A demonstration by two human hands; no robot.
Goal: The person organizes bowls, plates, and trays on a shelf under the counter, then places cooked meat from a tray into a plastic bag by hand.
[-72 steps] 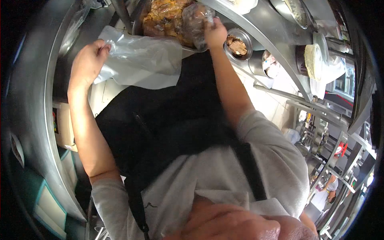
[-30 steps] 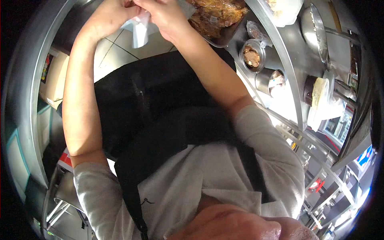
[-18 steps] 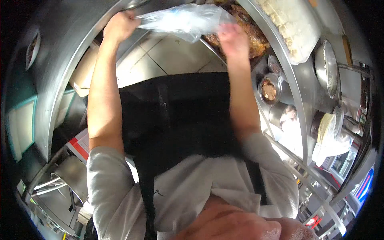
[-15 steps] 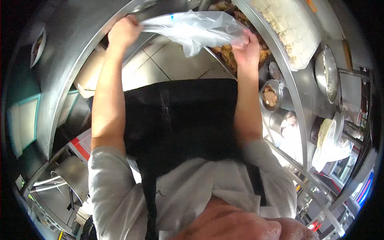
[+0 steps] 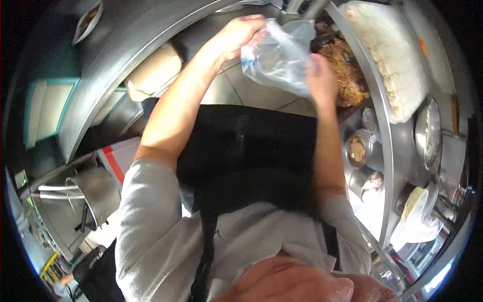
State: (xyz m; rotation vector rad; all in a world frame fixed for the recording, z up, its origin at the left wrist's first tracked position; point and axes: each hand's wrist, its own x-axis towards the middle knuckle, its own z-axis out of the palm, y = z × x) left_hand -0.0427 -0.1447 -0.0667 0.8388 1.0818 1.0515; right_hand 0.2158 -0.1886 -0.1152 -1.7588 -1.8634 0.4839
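A clear plastic bag [image 5: 279, 58] with a small blue mark hangs between my two hands, its film crumpled and partly spread. My left hand [image 5: 240, 34] grips its upper left edge, fingers closed on the film. On the other side my right hand [image 5: 322, 80] pinches the bag's right edge; this hand is slightly blurred. Just beyond my right hand lies dark brown, glossy food [image 5: 347, 75], which looks like cooked meat, on the shelf below the counter edge.
At right, a large bag of pale food [image 5: 387, 55] lies on the steel counter, with a round metal pan [image 5: 428, 133] beside it. Containers of food [image 5: 358, 149] stand on the lower shelf. At left are a cardboard box [image 5: 156, 68] and a large pot [image 5: 95, 194]. Another person's hand [image 5: 65, 280] shows lower left.
My left hand has moved right, closer to my right hand, and the bag has gone from stretched sideways to bunched and hanging lower. My right hand has dropped slightly. The view has shifted.
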